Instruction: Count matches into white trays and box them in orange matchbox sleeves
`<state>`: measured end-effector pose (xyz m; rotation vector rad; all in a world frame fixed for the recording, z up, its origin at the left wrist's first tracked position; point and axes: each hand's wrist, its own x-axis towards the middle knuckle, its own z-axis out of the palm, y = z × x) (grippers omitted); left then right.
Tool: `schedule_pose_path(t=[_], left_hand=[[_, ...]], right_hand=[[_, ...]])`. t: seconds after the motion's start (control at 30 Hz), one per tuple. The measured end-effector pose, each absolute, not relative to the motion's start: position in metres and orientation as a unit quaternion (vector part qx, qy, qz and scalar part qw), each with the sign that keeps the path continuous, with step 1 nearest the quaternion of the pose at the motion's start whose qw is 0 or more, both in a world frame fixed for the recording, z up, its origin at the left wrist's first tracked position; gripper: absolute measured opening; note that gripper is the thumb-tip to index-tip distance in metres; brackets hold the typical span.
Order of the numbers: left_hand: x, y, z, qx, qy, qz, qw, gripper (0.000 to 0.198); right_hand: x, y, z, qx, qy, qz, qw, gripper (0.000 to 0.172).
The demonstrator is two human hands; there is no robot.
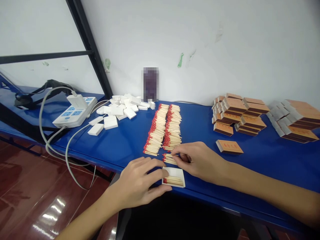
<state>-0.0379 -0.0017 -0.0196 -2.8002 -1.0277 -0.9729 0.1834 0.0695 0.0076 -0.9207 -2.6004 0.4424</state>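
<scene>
My left hand is closed on a small white matchbox tray at the table's front edge, a finger reaching over its left side. Several red-tipped matches lie inside that tray. Just behind it, a small group of loose matches lies on the blue tabletop, and my right hand pinches at their right ends. Beyond my hands, two long rows of matches run toward the wall, a left row and a right row, red heads to the left.
White trays are heaped at the back left, beside a power strip with cables. Stacked matchbox sleeves stand at the right, with one separate sleeve in front and another stack farther right. A pixelated dark object leans on the wall.
</scene>
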Motion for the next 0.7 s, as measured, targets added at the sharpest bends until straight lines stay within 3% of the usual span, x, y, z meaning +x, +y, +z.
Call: schedule_pose_path(t=[0.47,0.7], left_hand=[[-0.0376,-0.0015,-0.0196,-0.893,-0.325,-0.311,0.0,0.019],[-0.0376,-0.0014,-0.0194,-0.893,-0.325,-0.312,0.001,0.019]], right_hand=[[0.1829,0.0701,0.0099,-0.321,-0.919,0.151,0.174,0.026],[0.1849,0.0756,0.0036,-0.319,-0.906,0.141,0.239,0.02]])
